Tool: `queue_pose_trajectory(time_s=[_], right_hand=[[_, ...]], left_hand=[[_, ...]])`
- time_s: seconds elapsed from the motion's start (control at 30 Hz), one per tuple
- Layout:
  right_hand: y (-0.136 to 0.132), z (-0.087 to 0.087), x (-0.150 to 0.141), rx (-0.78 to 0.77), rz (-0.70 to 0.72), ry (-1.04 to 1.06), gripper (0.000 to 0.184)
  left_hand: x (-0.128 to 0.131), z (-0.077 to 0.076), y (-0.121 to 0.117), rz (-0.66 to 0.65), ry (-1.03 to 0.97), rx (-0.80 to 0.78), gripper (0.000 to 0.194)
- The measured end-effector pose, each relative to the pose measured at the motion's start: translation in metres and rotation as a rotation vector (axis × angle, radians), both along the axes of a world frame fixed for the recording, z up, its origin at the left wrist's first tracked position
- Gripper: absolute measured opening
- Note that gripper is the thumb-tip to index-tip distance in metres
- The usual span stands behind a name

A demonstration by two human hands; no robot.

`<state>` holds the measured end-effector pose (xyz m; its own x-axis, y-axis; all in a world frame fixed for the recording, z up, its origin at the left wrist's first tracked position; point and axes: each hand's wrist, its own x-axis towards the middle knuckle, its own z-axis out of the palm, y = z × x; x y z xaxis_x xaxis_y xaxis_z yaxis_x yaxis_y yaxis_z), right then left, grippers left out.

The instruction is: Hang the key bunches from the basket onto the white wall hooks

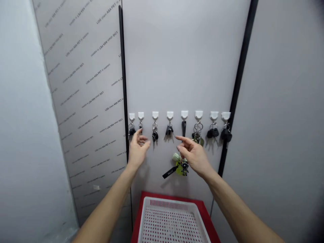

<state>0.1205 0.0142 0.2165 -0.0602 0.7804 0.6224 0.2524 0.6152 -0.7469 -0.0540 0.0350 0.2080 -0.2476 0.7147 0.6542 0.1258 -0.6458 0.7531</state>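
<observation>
Eight white hooks (170, 115) run in a row across the grey wall panel, each with a bunch of keys. My left hand (138, 150) is raised below the second hook, fingers apart, thumb tip at its small key (140, 127). My right hand (194, 154) reaches in from the right with fingers stretched leftward under the black key fob (184, 127) on the fifth hook. A cluster of charms (180, 167), with a black tag, a green piece and a small figure, hangs just beneath that hand. Its link upward is hidden by my fingers.
A white perforated plastic basket (149, 219) sits on a red surface (202, 211) straight below the hooks. Black vertical strips (123, 67) (240, 74) frame the panel. A film-covered panel with printed text (83, 87) stands to the left.
</observation>
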Motion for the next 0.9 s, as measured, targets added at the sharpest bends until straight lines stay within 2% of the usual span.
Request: queue_pose_trajectory(time_s=[0.07, 0.13, 0.27, 0.37, 0.43, 0.57, 0.67, 0.8, 0.9], right_hand=[[0.012, 0.001, 0.001, 0.051, -0.147, -0.058, 0.029], [0.022, 0.006, -0.001, 0.155, -0.271, -0.142, 0.027], [0.038, 0.016, -0.012, 0.325, -0.465, -0.368, 0.031], [0.050, 0.019, -0.020, 0.331, -0.570, -0.527, 0.035], [0.056, 0.019, -0.024, 0.320, -0.600, -0.594, 0.036], [0.061, 0.021, -0.024, 0.317, -0.586, -0.621, 0.035], [0.057, 0.026, -0.020, 0.297, -0.539, -0.584, 0.032], [0.050, 0.041, -0.016, 0.328, -0.500, -0.549, 0.027], [0.048, 0.058, -0.018, 0.420, -0.520, -0.504, 0.028]], left_hand=[[-0.018, -0.001, 0.016, 0.348, 0.034, 0.045, 0.043], [-0.031, 0.000, 0.027, 0.554, 0.125, 0.050, 0.041], [-0.032, 0.002, 0.039, 0.608, 0.348, -0.013, 0.043], [-0.023, 0.002, 0.045, 0.700, 0.422, -0.045, 0.046], [-0.021, 0.003, 0.049, 0.755, 0.456, -0.054, 0.040], [-0.033, 0.010, 0.051, 0.711, 0.537, -0.102, 0.024], [-0.052, 0.025, 0.047, 0.590, 0.635, -0.105, 0.020], [-0.072, 0.057, 0.036, 0.402, 0.728, -0.157, 0.026], [-0.076, 0.086, 0.031, 0.377, 0.771, -0.121, 0.026]])
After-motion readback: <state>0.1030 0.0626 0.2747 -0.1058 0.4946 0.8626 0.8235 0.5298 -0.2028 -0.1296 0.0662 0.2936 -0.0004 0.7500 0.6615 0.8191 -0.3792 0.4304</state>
